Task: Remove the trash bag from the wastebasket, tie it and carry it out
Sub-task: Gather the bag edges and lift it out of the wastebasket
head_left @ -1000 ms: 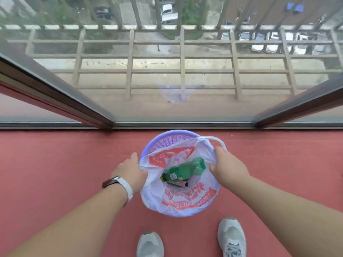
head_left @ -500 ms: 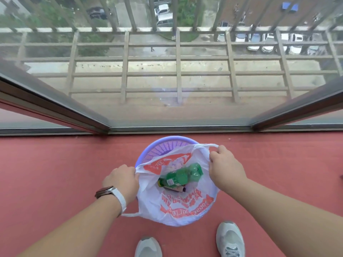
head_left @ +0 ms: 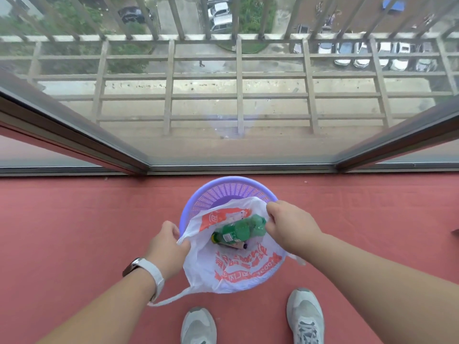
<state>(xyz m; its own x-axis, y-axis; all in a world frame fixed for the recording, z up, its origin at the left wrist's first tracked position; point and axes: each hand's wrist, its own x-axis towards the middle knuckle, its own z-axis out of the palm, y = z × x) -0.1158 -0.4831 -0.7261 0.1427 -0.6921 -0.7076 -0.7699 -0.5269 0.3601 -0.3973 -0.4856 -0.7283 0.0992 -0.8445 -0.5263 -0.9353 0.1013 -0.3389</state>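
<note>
A purple mesh wastebasket [head_left: 218, 192] stands on the red floor just inside the glass. A white trash bag [head_left: 238, 271] with red print sits in it, pulled toward me off the far rim. Inside lie a green bottle [head_left: 236, 230] and other rubbish. My left hand [head_left: 166, 247] grips the bag's left edge, wearing a watch with a white strap. My right hand [head_left: 288, 227] grips the bag's right edge near the basket rim. A loose bag handle [head_left: 169, 299] hangs down below my left wrist.
A floor-to-ceiling glass wall with dark frames [head_left: 243, 167] stands right behind the basket, with a concrete grille and a parking area far below. My two grey shoes [head_left: 305, 316] stand on the red floor [head_left: 74, 232] close to the basket.
Both hands have pulled the bag's edges toward me and upward. The far rim of the basket is now bare, and a bag handle has dropped free by my left wrist.
</note>
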